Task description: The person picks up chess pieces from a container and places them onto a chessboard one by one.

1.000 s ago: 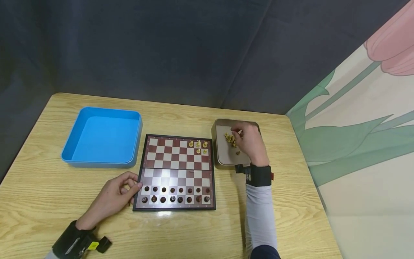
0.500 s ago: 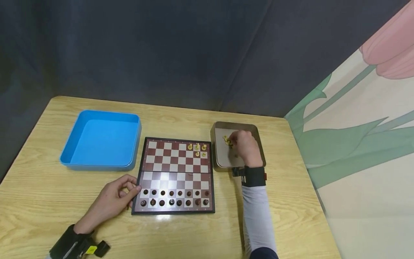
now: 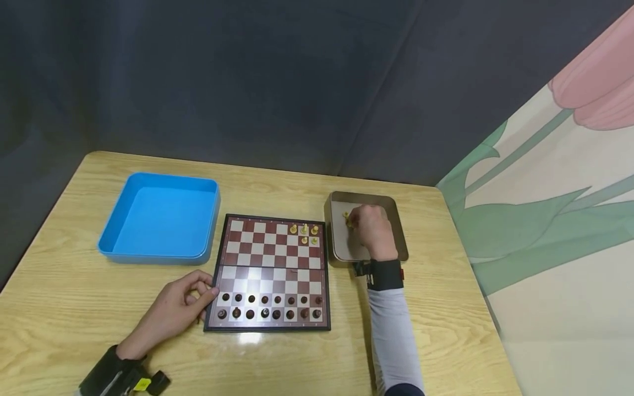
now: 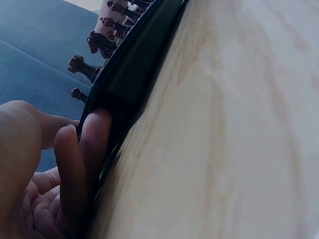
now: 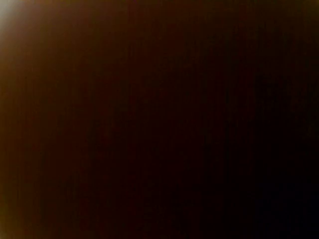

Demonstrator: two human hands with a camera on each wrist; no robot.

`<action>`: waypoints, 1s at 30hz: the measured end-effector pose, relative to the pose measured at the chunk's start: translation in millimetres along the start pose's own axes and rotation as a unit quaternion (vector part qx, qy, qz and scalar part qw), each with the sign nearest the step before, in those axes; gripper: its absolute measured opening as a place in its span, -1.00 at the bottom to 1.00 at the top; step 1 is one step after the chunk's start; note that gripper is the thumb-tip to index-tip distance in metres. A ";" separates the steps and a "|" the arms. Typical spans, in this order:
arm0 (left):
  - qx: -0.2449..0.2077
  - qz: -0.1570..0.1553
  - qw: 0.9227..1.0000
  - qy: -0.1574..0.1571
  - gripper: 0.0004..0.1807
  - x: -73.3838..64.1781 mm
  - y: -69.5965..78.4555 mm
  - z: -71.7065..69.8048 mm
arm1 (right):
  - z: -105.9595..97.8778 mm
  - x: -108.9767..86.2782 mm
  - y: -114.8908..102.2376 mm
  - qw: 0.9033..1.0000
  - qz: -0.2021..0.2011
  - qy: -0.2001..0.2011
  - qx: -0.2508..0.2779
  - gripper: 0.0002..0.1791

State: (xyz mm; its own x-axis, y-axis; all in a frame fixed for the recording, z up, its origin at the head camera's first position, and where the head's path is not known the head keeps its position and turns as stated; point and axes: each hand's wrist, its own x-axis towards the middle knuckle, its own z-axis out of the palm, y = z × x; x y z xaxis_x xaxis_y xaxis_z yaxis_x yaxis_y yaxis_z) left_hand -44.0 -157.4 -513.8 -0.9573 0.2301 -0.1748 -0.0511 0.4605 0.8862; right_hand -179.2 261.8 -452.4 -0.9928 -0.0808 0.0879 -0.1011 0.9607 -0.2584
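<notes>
Gripping the edge of the chessboard (image 3: 269, 247) between thumb and curled fingers, the left hand (image 3: 178, 300) was at roughly eight o'clock from the board's centre. The board lay on the counter (image 3: 282, 363), two rows of dark pieces (image 3: 251, 298) at six o'clock, five gold pieces (image 3: 304, 229) near one o'clock. At two o'clock, just beside it, stood a metal tin (image 3: 342, 242). The right hand (image 3: 373, 228) was over loose gold pieces (image 3: 346, 215) there; its grip and finger spread could not be determined. A blue tray (image 3: 163, 220) stood at ten o'clock.
</notes>
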 end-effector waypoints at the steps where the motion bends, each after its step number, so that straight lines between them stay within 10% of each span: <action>1: -0.002 -0.001 1.000 -0.002 -0.57 0.1 -0.1 0.1 | 1.1 -0.3 0.3 1.000 -0.005 0.005 -0.002 -0.83; 30: -0.010 0.014 1.000 -0.001 -0.60 2.2 -3.6 0.9 | 2.9 1.6 0.8 0.999 -0.042 0.024 -0.020 -0.91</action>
State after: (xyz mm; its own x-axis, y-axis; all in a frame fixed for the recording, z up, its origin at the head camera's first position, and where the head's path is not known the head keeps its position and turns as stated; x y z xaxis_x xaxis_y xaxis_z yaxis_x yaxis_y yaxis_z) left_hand -45.7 -157.8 -517.7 -0.9578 0.2450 -0.1503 -0.0296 0.4361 0.8994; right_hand -181.1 261.7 -455.3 -0.9766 -0.1504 0.1536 -0.1809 0.9611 -0.2088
